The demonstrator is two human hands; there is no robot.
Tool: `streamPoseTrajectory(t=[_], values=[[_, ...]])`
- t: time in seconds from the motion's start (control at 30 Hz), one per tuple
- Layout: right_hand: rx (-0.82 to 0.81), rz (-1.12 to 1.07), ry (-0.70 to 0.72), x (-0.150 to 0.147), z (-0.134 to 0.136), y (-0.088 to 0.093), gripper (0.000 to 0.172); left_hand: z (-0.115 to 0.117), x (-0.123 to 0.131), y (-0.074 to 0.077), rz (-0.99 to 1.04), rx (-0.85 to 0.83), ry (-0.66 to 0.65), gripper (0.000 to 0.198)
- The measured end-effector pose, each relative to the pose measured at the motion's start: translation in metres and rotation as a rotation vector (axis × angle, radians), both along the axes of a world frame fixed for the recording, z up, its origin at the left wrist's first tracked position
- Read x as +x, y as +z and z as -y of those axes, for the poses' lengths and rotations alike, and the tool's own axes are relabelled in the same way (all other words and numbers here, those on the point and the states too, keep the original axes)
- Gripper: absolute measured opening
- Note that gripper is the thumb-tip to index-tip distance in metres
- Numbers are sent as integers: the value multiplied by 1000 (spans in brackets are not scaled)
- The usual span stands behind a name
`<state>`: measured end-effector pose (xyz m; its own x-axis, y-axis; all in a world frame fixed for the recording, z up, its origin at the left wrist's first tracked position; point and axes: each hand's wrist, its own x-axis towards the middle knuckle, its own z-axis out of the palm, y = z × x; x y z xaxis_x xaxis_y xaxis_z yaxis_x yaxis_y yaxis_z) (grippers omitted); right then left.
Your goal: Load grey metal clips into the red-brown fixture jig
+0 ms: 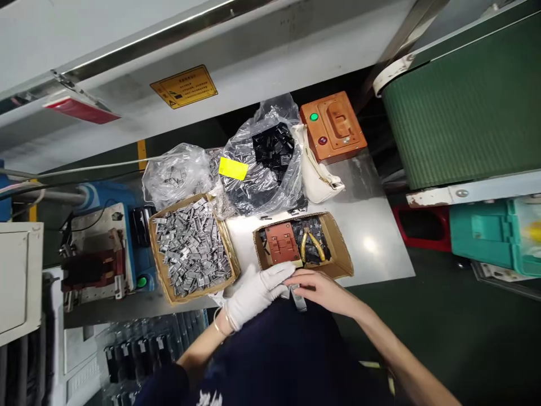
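Note:
My left hand [257,294], in a white glove, and my bare right hand [324,290] meet fingertip to fingertip at the near edge of a cardboard box. Both sets of fingers are closed together, and whatever is between them is hidden. Just below the fingertips, small grey metal pieces [299,300] show against my dark clothing. Inside the box [342,256] sit a reddish-brown fixture block [282,243], yellow-handled pliers [313,247] and small black parts. To the left, a second cardboard box [169,294] is heaped with small grey metal parts [194,248].
Behind the boxes lie a clear bag of black parts [274,152] with a yellow label [233,168], another clear bag [177,175], a white pouch [316,177] and an orange device [333,127]. A blue-based machine [97,248] stands left; a green conveyor belt [465,107] runs right.

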<state>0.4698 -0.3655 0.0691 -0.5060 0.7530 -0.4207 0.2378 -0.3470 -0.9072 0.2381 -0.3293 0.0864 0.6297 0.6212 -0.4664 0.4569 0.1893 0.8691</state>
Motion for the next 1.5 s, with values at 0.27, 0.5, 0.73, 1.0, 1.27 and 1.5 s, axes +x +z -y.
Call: streamPoseTrajectory(t=[0.27,0.5,0.73,1.0,1.27,1.5], values=[[-90,-11,70,-13,-22,-25,38,-31,-4,-36,73,115,-207,34],[140,285,-185,12,-37,-59,47,-34,11,-71,-173,204,77,44],[422,415,-90,3,-71,-106,30,-51,41,-105,-467,265,164,44],[486,608,98,-9,-69,-113,28,-49,33,-107,-552,313,-5,28],[401,859,375,-30,-89,-89,9,-63,37,-115,-699,384,-197,13],[280,966,581,-48,-112,-79,14,-81,45,-121,-732,464,-425,21]])
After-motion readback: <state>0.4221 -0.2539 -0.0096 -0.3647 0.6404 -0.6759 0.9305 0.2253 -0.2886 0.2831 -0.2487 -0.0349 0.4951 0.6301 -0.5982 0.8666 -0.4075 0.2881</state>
